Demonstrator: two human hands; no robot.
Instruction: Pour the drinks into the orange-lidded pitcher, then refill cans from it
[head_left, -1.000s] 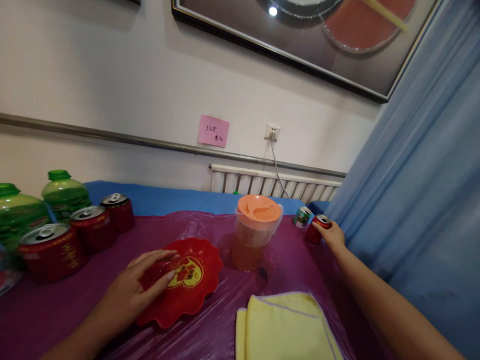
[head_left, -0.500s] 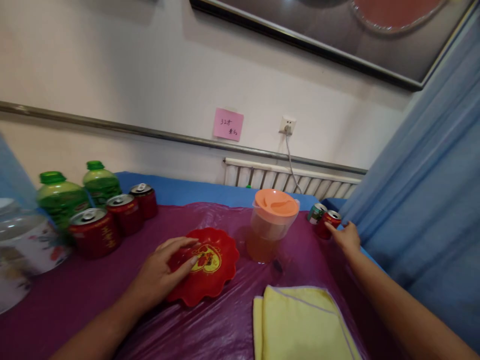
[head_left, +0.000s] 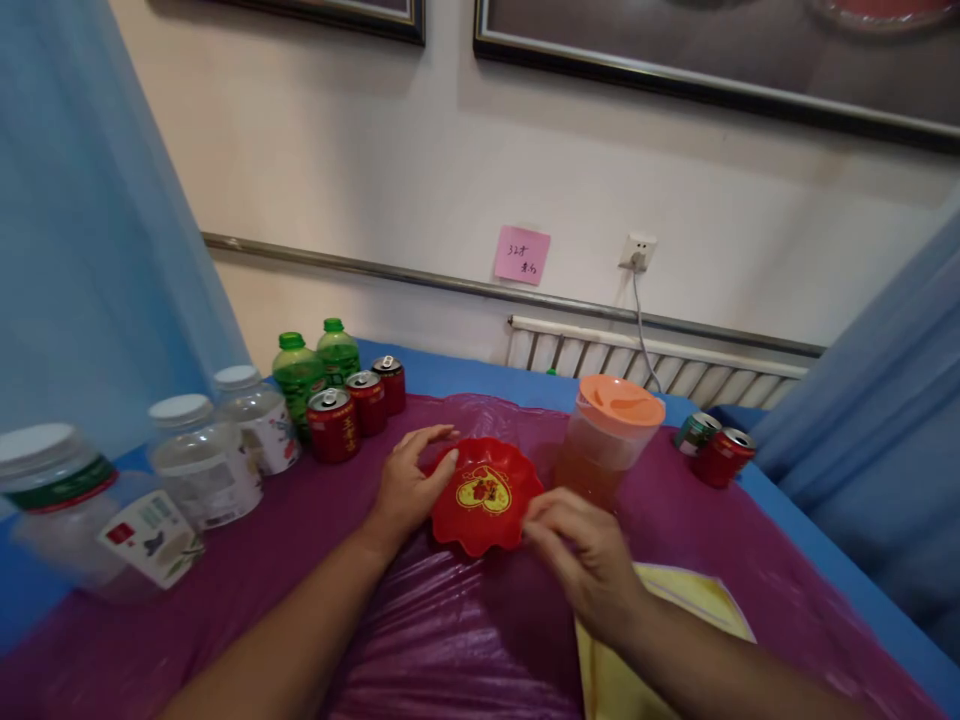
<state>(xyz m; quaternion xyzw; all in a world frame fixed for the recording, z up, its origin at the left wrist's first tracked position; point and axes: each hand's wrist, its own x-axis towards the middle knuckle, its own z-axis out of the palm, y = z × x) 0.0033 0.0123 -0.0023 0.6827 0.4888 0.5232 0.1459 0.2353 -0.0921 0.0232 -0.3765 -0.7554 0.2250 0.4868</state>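
A red scalloped dish with a yellow heart print stands on the purple plastic sheet. At the dish's left rim is my left hand, thumb and fingers apart, with nothing held. My right hand is at the dish's right rim, its fingertips pressed together; whether they pinch the rim or something small is too unclear to tell. Just behind that hand stands a pitcher with an orange lid and amber liquid. A folded yellow cloth lies partly beneath my right forearm.
Red cans and green bottles stand at the back left, beside several clear jars with white lids. A red can and a green can are at the right. Blue curtains hang on both sides.
My right hand has left the red can at the right and come to the dish's right rim. My left hand stays by the dish. The view has turned left, showing more jars.
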